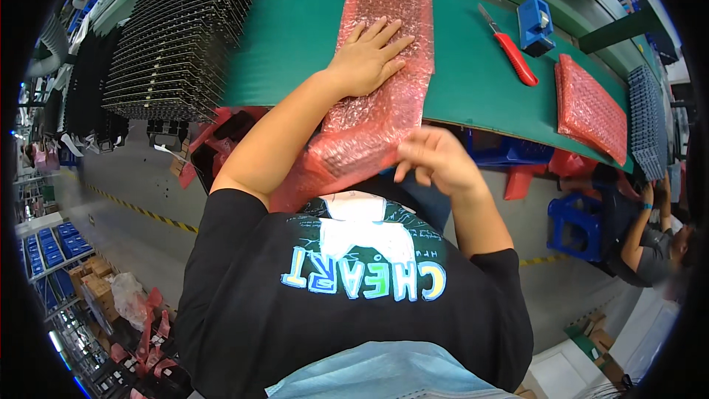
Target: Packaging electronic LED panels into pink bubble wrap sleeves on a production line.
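A sheet of pink bubble wrap (pixel 391 107) lies over the green worktop and hangs past its near edge toward my body. Through its far part shows a dark, flat shape, too veiled to name. My left hand (pixel 369 59) presses flat on the wrap with its fingers spread. Beside the hanging fold is my right hand (pixel 441 165), slightly blurred. Its fingers are loosely bent and apart from the thumb, which is close to the wrap's edge; nothing shows gripped between them.
Tall stacks of black slotted trays (pixel 181 37) stand at the left. On the green worktop (pixel 473 96), a red-handled utility knife (pixel 515 59) lies near a blue tape dispenser (pixel 535 26). Folded pink bubble wrap (pixel 587 107) lies at the right, beside grey stacked parts (pixel 647 122). Another person (pixel 650 244) works at far right.
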Available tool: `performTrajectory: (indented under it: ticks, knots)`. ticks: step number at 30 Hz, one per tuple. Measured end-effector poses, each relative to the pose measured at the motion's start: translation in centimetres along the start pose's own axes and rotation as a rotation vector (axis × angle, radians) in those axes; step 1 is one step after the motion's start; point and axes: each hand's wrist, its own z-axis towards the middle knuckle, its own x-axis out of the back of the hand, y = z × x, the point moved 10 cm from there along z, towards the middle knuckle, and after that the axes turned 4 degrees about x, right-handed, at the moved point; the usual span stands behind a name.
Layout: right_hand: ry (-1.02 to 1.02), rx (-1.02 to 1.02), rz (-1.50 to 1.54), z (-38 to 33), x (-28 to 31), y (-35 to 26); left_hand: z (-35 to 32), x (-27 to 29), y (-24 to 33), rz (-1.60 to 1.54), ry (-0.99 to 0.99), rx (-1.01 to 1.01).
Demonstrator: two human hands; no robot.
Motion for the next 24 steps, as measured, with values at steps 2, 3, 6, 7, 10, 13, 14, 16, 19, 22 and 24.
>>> performTrajectory:
  ticks: [2,3,6,7,10,13,14,16,19,22,24]
  knots:
    - [-0.008,-0.028,-0.008,-1.7,-1.7,1.7,-0.1,-0.1,0.0,0.019,0.009,0.002]
    - [-0.022,-0.052,-0.018,-2.1,-2.6,2.4,-0.2,-0.1,0.0,0.031,0.014,0.004]
    - [-0.017,-0.069,0.109,-1.8,-3.4,4.0,0.0,-0.1,0.2,0.029,0.026,-0.015]
    - [-0.017,-0.077,0.169,-1.7,-3.5,4.6,0.1,-0.1,0.3,0.029,0.036,-0.022]
    - [-0.010,-0.070,0.192,-1.9,-3.2,5.9,0.0,0.0,0.4,0.028,0.044,-0.028]
    - [0.019,-0.043,0.084,-2.4,-2.0,6.9,-0.1,-0.3,0.1,0.011,0.032,-0.016]
    - [0.014,-0.045,0.078,-2.6,-1.8,7.2,-0.1,-0.3,0.0,0.013,0.036,-0.009]
    - [0.145,0.020,-0.290,-3.2,0.3,6.8,-0.1,0.4,0.3,0.032,0.116,-0.036]
    - [0.262,0.089,-0.660,-3.7,1.5,6.4,-0.8,1.6,0.5,0.055,0.193,-0.053]
    - [0.261,0.151,-0.466,-3.4,1.6,7.1,-2.8,7.0,0.9,-0.218,0.431,-0.022]
    - [0.254,0.170,-0.391,-3.3,1.5,7.3,-5.5,10.4,1.2,-0.434,0.455,0.108]
